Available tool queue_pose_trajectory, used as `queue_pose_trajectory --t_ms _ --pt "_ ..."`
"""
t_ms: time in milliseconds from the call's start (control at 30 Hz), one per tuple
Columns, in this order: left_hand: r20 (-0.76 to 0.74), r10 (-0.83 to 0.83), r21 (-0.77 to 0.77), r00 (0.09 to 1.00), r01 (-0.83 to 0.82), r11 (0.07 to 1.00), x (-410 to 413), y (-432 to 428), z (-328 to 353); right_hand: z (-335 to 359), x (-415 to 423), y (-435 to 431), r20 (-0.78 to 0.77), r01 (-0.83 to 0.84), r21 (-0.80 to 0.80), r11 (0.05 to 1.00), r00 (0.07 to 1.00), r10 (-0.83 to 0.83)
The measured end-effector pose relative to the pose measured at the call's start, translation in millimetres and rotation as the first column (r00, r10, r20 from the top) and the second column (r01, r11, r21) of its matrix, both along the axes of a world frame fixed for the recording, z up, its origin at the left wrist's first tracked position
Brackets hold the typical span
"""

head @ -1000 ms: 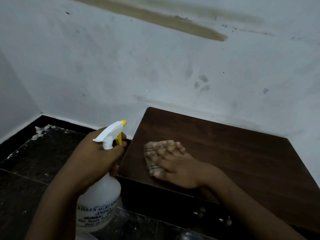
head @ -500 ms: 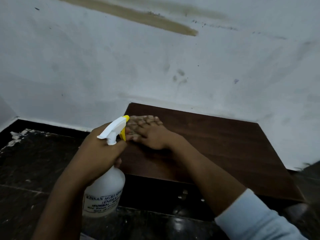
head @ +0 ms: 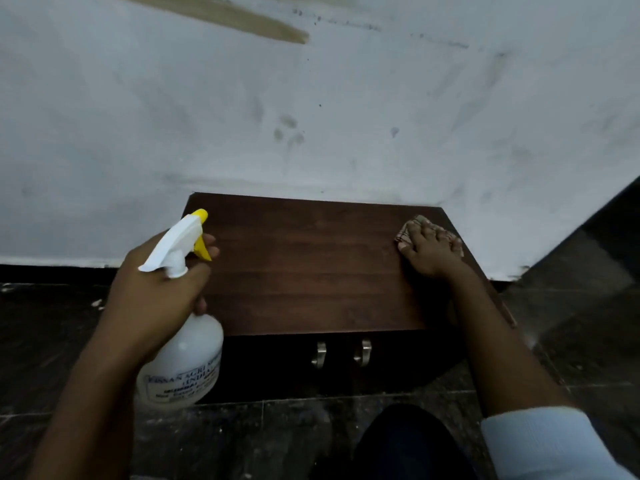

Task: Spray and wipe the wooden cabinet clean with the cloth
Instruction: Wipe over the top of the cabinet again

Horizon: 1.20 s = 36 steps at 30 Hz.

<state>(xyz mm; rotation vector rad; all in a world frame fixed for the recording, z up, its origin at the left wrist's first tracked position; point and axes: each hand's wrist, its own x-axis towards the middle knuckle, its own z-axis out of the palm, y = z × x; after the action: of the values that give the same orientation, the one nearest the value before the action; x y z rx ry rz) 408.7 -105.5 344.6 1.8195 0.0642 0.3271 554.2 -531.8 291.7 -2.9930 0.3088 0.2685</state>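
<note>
L hand [head: 162,292] in curled grip on spray bottle [head: 183,362], R hand [head: 431,249] flat, palm down, arm extended.

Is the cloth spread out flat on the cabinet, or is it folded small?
Folded small: the cloth shows only around the right hand pressing it on the cabinet.

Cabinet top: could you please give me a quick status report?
Left hand grips spray bottle. Right hand presses cloth at far right corner of cabinet. Nothing seen in the way.

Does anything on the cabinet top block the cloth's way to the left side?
Nothing visible. The right hand presses the cloth at the far right corner; the cabinet top is bare; the left hand holds the spray bottle at its left edge.
</note>
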Motion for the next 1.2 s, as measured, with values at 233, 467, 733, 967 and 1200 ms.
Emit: queue_pose_trajectory --t_ms 233,467,733,967,1200 --pt "-0.043 -0.081 -0.015 0.996 0.08 0.997 10 -29 3 -21 -83 60 0.047 0.006 0.028 1.0 0.999 -0.007" --pt "-0.082 -0.078 0.036 0.994 0.081 0.996 -1 -12 5 -20 -111 156 0.074 -0.279 0.041 0.959 0.958 0.276" --pt "-0.036 0.126 0.002 0.991 -0.126 0.992 -41 26 7 -18 -114 244 0.091 -0.591 0.049 0.805 0.806 0.585" --pt "0.125 0.15 0.071 0.981 -0.16 0.985 -81 82 40 -18 -124 281 0.201 -0.749 -0.228 0.622 0.589 0.783" --pt "0.055 0.255 0.018 0.965 -0.256 0.966 -154 154 -12 -23 -167 371 0.298 -0.923 -0.21 0.321 0.252 0.921"
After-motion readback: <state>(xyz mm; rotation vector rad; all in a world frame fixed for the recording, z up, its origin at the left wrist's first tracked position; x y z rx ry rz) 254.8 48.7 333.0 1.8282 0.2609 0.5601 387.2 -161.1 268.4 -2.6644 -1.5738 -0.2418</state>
